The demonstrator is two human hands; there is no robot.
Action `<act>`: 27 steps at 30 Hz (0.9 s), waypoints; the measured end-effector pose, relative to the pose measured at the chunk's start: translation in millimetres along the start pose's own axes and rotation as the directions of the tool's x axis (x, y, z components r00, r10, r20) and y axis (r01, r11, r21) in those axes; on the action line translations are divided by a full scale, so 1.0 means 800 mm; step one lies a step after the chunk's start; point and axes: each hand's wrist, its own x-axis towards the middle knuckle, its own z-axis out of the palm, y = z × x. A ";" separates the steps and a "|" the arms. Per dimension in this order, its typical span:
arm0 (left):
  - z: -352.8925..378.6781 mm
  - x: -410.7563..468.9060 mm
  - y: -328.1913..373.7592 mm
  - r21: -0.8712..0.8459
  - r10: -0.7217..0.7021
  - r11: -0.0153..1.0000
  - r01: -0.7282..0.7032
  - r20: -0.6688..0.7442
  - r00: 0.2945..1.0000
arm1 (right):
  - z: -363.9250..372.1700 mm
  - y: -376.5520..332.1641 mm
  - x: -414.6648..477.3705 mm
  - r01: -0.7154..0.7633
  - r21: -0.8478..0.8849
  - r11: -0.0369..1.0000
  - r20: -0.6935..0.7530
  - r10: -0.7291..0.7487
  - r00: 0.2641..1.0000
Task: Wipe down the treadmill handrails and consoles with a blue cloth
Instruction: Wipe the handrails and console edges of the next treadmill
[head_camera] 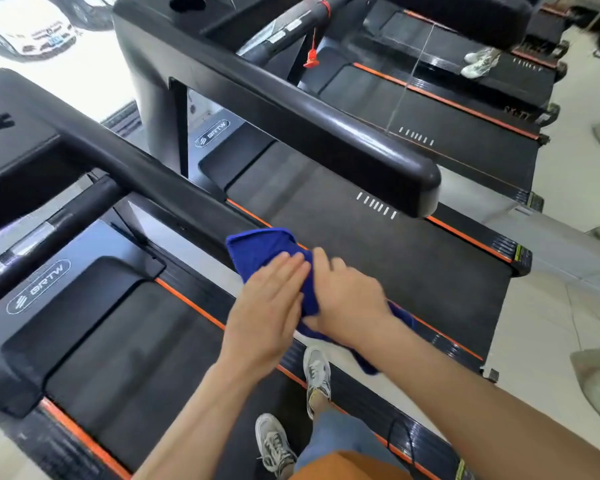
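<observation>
Holds the blue cloth (257,251) at the end of the near handrail (146,174), above the treadmill belt (378,258). Lays the left hand (267,306) flat on it, fingers (288,268) straight and together. Wraps the right hand (350,299) round it, fingers blurred. Faces a second handrail (326,126) and a dangling red clip (310,60) beyond.

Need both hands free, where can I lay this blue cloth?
The middle belt between its orange strips is bare; so is the near belt left of your shoes. Crowded: the handrail end, under your left hand, right hand and the cloth.
</observation>
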 end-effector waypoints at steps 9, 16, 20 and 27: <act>-0.001 -0.008 0.017 -0.194 -0.424 0.896 0.399 -0.110 0.899 | 0.025 -0.013 -0.011 0.035 -0.087 0.996 -0.287 -0.059 0.956; 0.040 -0.053 0.087 -0.153 -0.294 0.946 0.286 -0.033 0.955 | 0.003 0.050 -0.074 -0.018 0.067 0.998 0.027 0.017 0.999; 0.047 -0.042 0.086 -0.327 -0.436 0.871 0.368 -0.167 0.884 | -0.007 0.007 -0.022 0.074 0.004 0.997 -0.033 -0.074 0.997; 0.039 -0.003 0.084 -0.497 -0.688 0.715 0.491 -0.373 0.623 | -0.045 -0.001 0.028 0.316 -0.043 0.948 0.099 -0.310 0.945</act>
